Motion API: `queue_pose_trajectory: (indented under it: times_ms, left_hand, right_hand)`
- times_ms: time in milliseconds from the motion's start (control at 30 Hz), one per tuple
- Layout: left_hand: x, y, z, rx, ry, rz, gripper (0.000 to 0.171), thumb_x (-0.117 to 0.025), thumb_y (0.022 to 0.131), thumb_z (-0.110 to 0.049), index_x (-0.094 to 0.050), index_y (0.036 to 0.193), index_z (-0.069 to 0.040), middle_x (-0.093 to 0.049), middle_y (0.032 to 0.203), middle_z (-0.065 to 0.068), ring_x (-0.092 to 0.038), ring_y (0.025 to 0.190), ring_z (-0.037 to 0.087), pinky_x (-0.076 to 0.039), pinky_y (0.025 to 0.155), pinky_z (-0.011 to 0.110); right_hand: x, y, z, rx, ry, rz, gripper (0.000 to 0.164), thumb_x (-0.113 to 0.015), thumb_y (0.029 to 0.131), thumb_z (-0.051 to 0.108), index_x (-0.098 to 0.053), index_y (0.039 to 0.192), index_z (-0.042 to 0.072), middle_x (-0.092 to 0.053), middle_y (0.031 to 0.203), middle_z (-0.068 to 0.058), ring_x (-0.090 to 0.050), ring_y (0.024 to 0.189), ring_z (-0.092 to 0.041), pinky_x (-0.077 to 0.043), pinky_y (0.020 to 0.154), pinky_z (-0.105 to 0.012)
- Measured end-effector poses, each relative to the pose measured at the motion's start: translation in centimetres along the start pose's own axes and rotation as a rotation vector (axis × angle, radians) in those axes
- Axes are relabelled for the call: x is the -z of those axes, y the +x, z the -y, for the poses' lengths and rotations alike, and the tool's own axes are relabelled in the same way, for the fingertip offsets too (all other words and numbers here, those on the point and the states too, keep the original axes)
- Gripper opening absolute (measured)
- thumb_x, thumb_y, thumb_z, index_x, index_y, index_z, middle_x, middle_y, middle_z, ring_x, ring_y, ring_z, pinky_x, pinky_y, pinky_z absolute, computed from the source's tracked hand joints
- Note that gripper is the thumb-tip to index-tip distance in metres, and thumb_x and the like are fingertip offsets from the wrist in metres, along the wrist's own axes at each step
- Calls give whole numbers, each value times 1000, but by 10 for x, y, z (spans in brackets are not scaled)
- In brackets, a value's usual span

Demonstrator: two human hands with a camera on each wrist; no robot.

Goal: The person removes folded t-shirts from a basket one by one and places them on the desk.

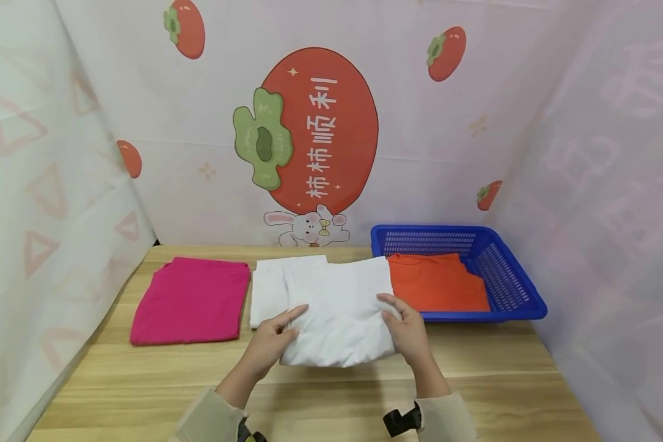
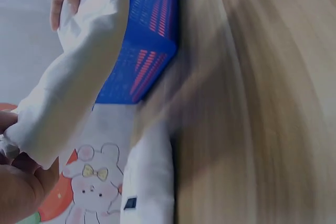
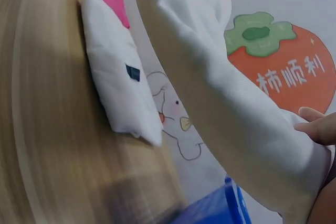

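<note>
Both hands hold a folded white garment [image 1: 342,313] up over the table, one at each side. My left hand [image 1: 273,341] pinches its left edge, thumb on top. On the opposite edge, my right hand [image 1: 406,328] grips the cloth the same way. The wrist views show the garment's thick folded edge raised above the wood. Behind it lies another folded white garment [image 1: 269,294], partly covered in the head view; a small dark label [image 3: 133,73] shows on its side in the right wrist view.
A folded magenta garment [image 1: 190,301] lies at the table's left. At the back right stands a blue plastic basket [image 1: 508,276] with a folded orange garment [image 1: 439,282] inside. Printed cloth walls [image 1: 420,123] enclose the wooden table [image 1: 143,393] at the back and sides.
</note>
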State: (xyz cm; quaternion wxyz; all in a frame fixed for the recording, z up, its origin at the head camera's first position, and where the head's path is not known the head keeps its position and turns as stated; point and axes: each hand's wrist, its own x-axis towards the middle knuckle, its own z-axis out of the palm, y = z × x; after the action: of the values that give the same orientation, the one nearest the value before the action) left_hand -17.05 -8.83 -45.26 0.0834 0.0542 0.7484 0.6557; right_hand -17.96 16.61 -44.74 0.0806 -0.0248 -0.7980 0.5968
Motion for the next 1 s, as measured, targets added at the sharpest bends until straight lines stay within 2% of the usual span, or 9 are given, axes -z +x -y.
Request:
queue_pose_trajectory:
  times_ms: [200,333,500,733,867,1000]
  left_hand:
    - [20,-22,15,32,-35,-8,39,-52,81,0,-54,119,-12,-39,130,10,-22,123,27,-22,96,45]
    - [29,-33,25,61,-48,-13,39,-52,81,1,-54,119,-9,-36,131,13,-21,123,29,-20,97,46]
    - [34,-43,36,80,-29,5,38,-52,81,-1,-53,119,-7,-35,131,17,-19,123,31,-16,97,47]
    - [37,-56,53,114,24,22,37,-54,82,-7,-54,118,-7,-38,129,18,-24,119,31,-24,94,46]
    - [40,-63,63,122,54,36,36,-55,82,-11,-54,118,-8,-41,126,16,-27,118,32,-26,92,47]
    - [43,-66,71,118,61,45,37,-56,82,-12,-54,118,-6,-43,125,15,-28,118,33,-26,92,48]
  right_hand:
    - [-18,-11,-7,54,-25,108,29,-54,81,-1,-61,107,7,-53,115,-11,-44,108,-23,-36,86,-39]
    - [-26,-18,-13,52,-58,178,29,-54,80,-1,-61,107,9,-54,114,-10,-43,109,-24,-34,88,-42]
    - [-31,-25,-21,26,-69,267,30,-55,79,0,-61,107,10,-54,114,-11,-43,109,-24,-34,88,-42]
    - [-27,-35,-28,1,-31,442,30,-53,82,1,-56,111,1,-48,118,-21,-38,112,-33,-38,84,-41]
    - [-27,-39,-35,-33,-10,524,30,-52,83,2,-54,113,-2,-47,118,-22,-42,107,-33,-42,78,-36]
    - [-30,-42,-41,-67,27,564,32,-51,82,-1,-52,114,-5,-48,116,-23,-45,101,-29,-43,75,-31]
